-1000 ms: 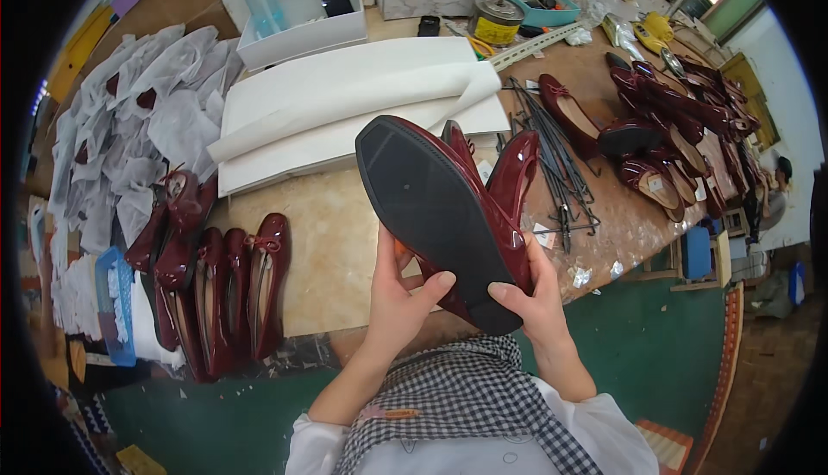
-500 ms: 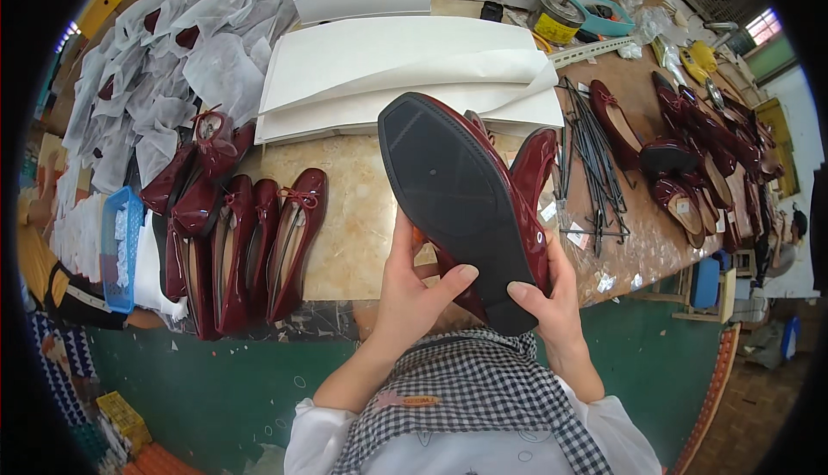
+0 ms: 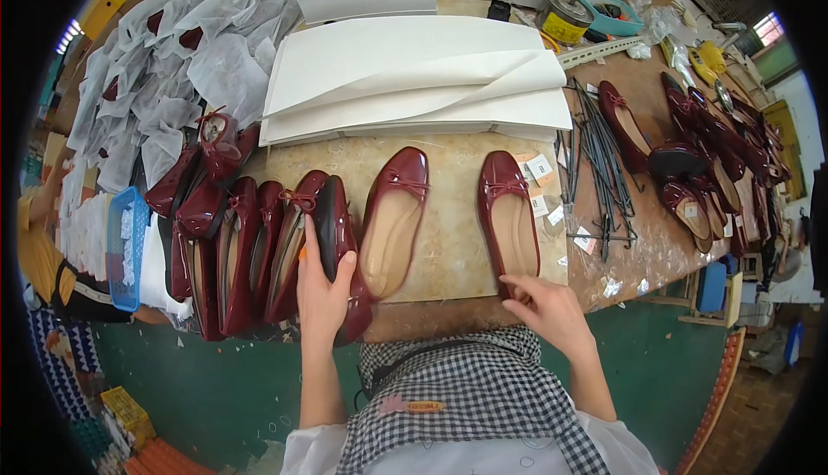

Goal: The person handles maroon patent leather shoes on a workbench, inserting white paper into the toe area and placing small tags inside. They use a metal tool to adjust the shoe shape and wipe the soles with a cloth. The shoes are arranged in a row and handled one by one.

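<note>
Fingers of the left hand [image 3: 326, 303] now hold a glossy burgundy, black-soled flat shoe [image 3: 342, 234] beside the left burgundy shoe row [image 3: 237, 255], two-handed grip ended, while the right hand [image 3: 552, 307], fingers curled narrow, meets a bow-topped burgundy flat [image 3: 511, 221] near right, seemingly dividing the work.

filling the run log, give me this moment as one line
left hand: holds sideways red shoe | right hand: at heel of another shoe, grip unclear | between: third shoe | behind: white paper
</note>
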`<state>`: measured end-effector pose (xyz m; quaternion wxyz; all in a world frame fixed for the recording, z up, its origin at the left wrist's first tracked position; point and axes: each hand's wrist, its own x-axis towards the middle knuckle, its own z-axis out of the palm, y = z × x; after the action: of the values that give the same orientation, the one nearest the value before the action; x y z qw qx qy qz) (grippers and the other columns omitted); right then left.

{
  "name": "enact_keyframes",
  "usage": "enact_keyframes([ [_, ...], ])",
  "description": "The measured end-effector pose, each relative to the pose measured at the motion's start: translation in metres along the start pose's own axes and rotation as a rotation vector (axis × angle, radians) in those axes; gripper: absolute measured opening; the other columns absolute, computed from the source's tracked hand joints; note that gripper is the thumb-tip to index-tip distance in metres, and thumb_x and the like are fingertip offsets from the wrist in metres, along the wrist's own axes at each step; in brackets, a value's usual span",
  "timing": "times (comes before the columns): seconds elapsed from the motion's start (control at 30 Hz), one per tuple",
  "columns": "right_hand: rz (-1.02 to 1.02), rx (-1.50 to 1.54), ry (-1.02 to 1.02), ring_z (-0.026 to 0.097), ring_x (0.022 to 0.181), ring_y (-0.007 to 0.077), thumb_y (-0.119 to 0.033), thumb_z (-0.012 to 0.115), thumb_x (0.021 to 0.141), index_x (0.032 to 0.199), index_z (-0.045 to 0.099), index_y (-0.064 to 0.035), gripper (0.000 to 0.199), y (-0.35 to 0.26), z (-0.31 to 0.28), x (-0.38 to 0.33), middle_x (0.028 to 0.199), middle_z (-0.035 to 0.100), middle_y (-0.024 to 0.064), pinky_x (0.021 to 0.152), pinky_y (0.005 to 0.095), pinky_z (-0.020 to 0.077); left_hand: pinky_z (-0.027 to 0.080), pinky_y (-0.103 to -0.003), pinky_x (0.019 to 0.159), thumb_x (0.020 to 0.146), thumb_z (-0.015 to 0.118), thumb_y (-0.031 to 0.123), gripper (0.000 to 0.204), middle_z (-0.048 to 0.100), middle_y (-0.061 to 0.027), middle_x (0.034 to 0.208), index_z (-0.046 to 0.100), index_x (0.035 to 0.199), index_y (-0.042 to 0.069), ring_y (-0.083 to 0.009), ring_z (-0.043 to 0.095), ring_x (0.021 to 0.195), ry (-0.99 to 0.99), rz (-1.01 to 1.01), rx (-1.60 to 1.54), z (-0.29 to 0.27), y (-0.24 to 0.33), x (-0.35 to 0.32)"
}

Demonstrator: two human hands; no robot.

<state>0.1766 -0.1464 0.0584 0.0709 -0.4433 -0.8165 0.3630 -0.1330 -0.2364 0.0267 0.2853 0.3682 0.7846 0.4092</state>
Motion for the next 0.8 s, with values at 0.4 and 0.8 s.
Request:
enact_keyframes([
  [0.4,0.127,0.798,0.265,0.065,0.087,0.0136,-0.012,0.06,0.091,0.135,0.047,-0.0006,0.046,0.097,0.049,0.057,0.109,0.066,0.0103,0.074,0.0273,0.052,0.036,-0.044,0.1,0.077,0.071,0.015,0.072,0.041,-0.0231,0.136,0.041,0.143,0.017,-0.0403,0.04,0.122,0.127,0.138,0.607,-0.003,0.018,-0.006],
  [0.8,-0.35,2.448,-0.391,0.051,0.069,0.0214,-0.043,0.052,0.092,0.14,0.035,-0.012,0.06,0.051,0.028,0.039,0.092,0.055,0.0079,0.058,0.0329,0.0422,0.05,-0.04,0.086,0.079,0.069,0.017,0.042,0.063,-0.0134,0.115,0.063,0.118,0.001,-0.0314,0.061,0.099,-0.148,0.507,0.852,0.048,0.009,-0.006],
])
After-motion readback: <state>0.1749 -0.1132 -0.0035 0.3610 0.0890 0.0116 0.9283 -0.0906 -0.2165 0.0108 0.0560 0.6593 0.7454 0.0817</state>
